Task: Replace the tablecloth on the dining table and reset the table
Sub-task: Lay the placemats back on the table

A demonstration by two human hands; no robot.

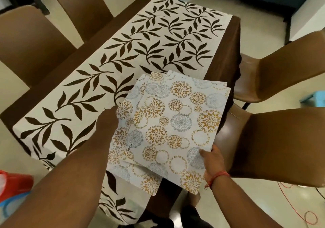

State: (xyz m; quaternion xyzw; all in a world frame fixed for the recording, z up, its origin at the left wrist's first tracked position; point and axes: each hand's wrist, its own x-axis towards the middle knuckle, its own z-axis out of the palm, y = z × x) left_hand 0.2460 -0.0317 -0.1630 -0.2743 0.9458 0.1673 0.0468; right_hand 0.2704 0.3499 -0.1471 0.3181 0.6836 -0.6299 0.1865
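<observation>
A stack of placemats [168,126], white with gold and grey flower rings, is held over the near right part of the counter [223,52], at about five o'clock from the middle of the top. The counter is seen to be covered already by a dark brown tablecloth [226,39], with a white leaf-printed runner [123,52] laid along its length from seven o'clock up to one o'clock. The resetting step is therefore judged to be in hand, the cloth change appearing done. The right hand [211,159] is closed on the near right edge of the stack, thumb pressed on the top mat and the fingers hidden beneath. The left hand [109,120] is set against the stack's left edge at nine o'clock; its fingers are hidden under or behind the mats, so whether they are curled or straight cannot be told, though support of the stack from that side seems likely. The mats are fanned slightly, several corners being visible at the far and near edges, and the near ones overhang the counter's end. Brown chairs [274,140] are drawn up on both long sides, at three and ten o'clock. For the next move, one mat would need to be separated from the fan and laid flat before a chair, square to the counter edge, while the rest are kept gripped so that none slides off.
</observation>
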